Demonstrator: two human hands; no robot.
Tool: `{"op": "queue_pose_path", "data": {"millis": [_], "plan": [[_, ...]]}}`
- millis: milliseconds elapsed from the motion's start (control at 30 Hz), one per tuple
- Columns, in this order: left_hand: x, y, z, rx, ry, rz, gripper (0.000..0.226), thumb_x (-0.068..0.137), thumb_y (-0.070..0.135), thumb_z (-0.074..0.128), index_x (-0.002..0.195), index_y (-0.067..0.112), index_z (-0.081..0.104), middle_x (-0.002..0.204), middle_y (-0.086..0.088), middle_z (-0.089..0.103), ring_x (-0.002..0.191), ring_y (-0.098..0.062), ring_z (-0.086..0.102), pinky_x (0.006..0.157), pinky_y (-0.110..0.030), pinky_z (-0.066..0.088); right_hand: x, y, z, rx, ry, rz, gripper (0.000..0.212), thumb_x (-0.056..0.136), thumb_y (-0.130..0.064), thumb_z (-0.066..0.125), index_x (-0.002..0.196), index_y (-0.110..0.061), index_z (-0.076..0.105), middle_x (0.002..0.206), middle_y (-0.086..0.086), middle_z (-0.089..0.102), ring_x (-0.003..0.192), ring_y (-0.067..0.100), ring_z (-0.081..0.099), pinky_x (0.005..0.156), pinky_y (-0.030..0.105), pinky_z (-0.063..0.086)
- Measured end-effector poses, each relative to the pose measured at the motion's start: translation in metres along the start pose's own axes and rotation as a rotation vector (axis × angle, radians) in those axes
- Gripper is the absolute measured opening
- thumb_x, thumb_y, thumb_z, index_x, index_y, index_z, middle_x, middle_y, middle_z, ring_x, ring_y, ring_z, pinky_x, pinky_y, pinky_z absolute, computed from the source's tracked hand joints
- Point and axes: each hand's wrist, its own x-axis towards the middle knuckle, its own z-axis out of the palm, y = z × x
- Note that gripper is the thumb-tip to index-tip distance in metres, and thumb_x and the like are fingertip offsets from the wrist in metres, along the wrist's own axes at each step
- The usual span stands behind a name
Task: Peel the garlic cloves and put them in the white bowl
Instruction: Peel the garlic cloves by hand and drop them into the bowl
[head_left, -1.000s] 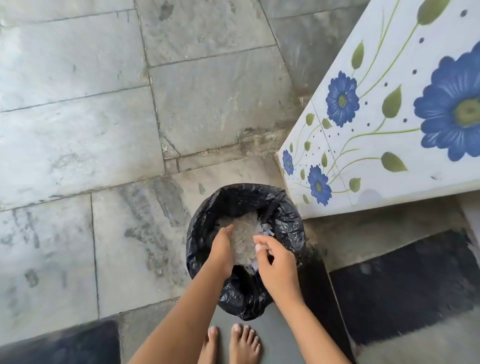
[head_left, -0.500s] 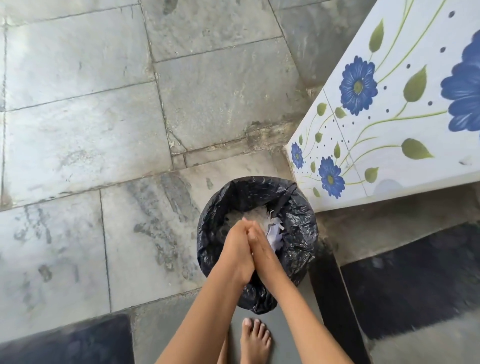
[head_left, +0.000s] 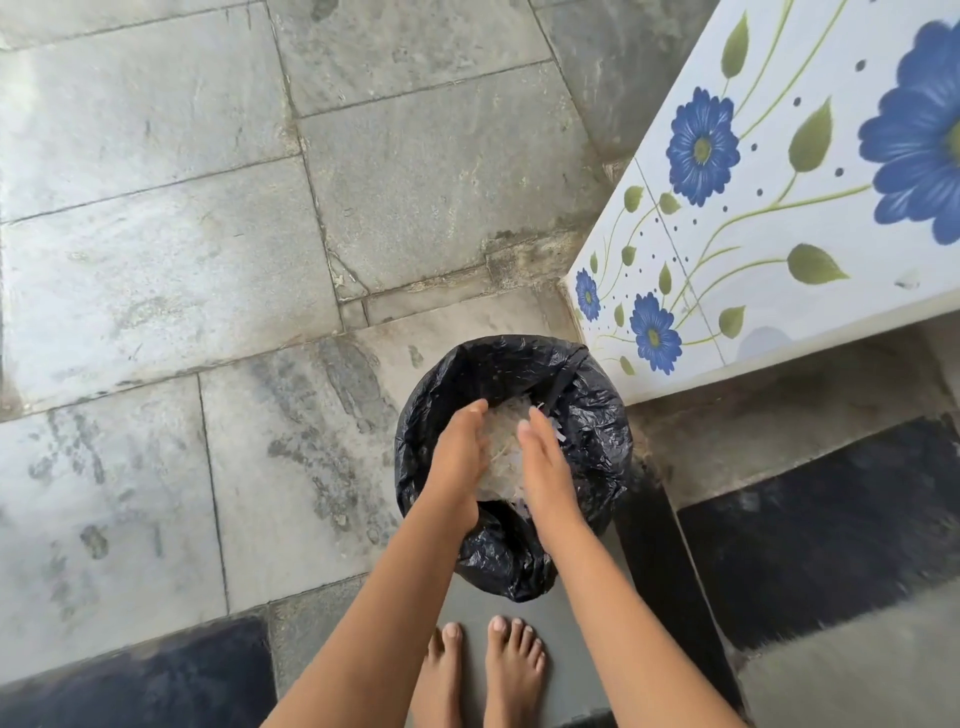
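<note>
So both hands, left hand (head_left: 457, 457) and right hand (head_left: 545, 467), hover flat-fingered and apart over the black bin bag (head_left: 592, 431) (pale peels (head_left: 501, 441) inside, probably garlic skins).

No writing, label, brand, number or sign can be read anywhere in view.
</note>
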Motion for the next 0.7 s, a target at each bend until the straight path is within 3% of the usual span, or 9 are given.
{"op": "queue_pose_path", "data": {"millis": [100, 167, 267, 333, 433, 500, 633, 700], "plan": [[0.001, -0.007, 0.011, 0.08, 0.092, 0.1, 0.048, 0.102, 0.036, 0.032, 0.142, 0.01, 0.038, 0.148, -0.007, 0.038, 0.135, -0.021, 0.038, 0.107, -0.032, 0.031, -0.013, -0.003, 0.024, 0.034, -0.157, -0.014, 0.056, 0.099, -0.048, 0.028, 0.149, -0.026, 0.017, 0.155, -0.002, 0.019, 0.141, 0.012, 0.018, 0.114, 0.03, 0.018], [-0.026, 0.011, 0.011, -0.02, -0.086, 0.137, 0.044, 0.101, 0.035, 0.029, 0.141, 0.021, 0.041, 0.147, 0.002, 0.038, 0.135, -0.015, 0.037, 0.113, -0.038, 0.027, -0.02, 0.0, 0.019, -0.058, -0.167, 0.053, 0.066, 0.091, -0.062, 0.032, 0.147, -0.026, 0.027, 0.153, 0.003, 0.029, 0.137, 0.018, 0.03, 0.111, 0.035, 0.026], [-0.047, 0.026, -0.008, -0.022, -0.063, 0.053, 0.039, 0.101, 0.028, 0.033, 0.138, 0.025, 0.044, 0.145, 0.002, 0.042, 0.131, -0.017, 0.041, 0.11, -0.04, 0.033, -0.044, -0.013, -0.005, -0.134, -0.009, 0.018, 0.052, 0.098, -0.043, 0.041, 0.144, -0.021, 0.035, 0.15, 0.0, 0.032, 0.135, 0.018, 0.033, 0.106, 0.031, 0.028], [-0.075, 0.048, -0.02, 0.164, -0.031, 0.105, 0.037, 0.101, 0.026, 0.039, 0.137, 0.023, 0.045, 0.143, -0.001, 0.044, 0.126, -0.016, 0.044, 0.106, -0.034, 0.035, -0.076, -0.041, -0.025, -0.106, 0.013, -0.077, 0.049, 0.097, -0.036, 0.047, 0.143, -0.025, 0.035, 0.151, -0.004, 0.031, 0.137, 0.011, 0.03, 0.108, 0.026, 0.026], [-0.137, 0.09, -0.019, 0.474, -0.007, 0.288, 0.037, 0.097, 0.026, 0.05, 0.134, 0.023, 0.048, 0.134, -0.001, 0.049, 0.113, -0.011, 0.045, 0.094, -0.029, 0.036, -0.141, -0.104, -0.047, -0.282, 0.051, -0.253, 0.055, 0.096, -0.032, 0.05, 0.146, -0.022, 0.029, 0.15, -0.004, 0.033, 0.137, 0.01, 0.03, 0.11, 0.027, 0.025], [-0.197, 0.121, -0.008, 0.703, -0.01, 0.433, 0.039, 0.093, 0.027, 0.057, 0.131, 0.022, 0.05, 0.134, -0.002, 0.05, 0.112, -0.011, 0.046, 0.093, -0.028, 0.037, -0.196, -0.144, -0.066, -0.419, 0.116, -0.343, 0.06, 0.094, -0.036, 0.05, 0.147, -0.018, 0.028, 0.15, 0.0, 0.034, 0.138, 0.015, 0.03, 0.111, 0.03, 0.025], [-0.318, 0.159, 0.018, 1.048, -0.068, 0.726, 0.047, 0.091, 0.028, 0.059, 0.135, 0.018, 0.045, 0.143, -0.003, 0.039, 0.127, -0.019, 0.042, 0.097, -0.026, 0.033, -0.313, -0.208, -0.099, -0.608, 0.265, -0.586, 0.06, 0.089, -0.028, 0.053, 0.142, -0.008, 0.036, 0.144, 0.011, 0.042, 0.134, 0.024, 0.037, 0.112, 0.039, 0.03], [-0.377, 0.173, 0.032, 1.106, -0.084, 0.83, 0.051, 0.091, 0.028, 0.059, 0.138, 0.018, 0.042, 0.15, -0.004, 0.031, 0.134, -0.021, 0.036, 0.103, -0.032, 0.032, -0.377, -0.231, -0.116, -0.584, 0.376, -0.674, 0.056, 0.09, -0.024, 0.055, 0.141, -0.007, 0.039, 0.142, 0.011, 0.044, 0.132, 0.021, 0.038, 0.111, 0.027, 0.026]]}}
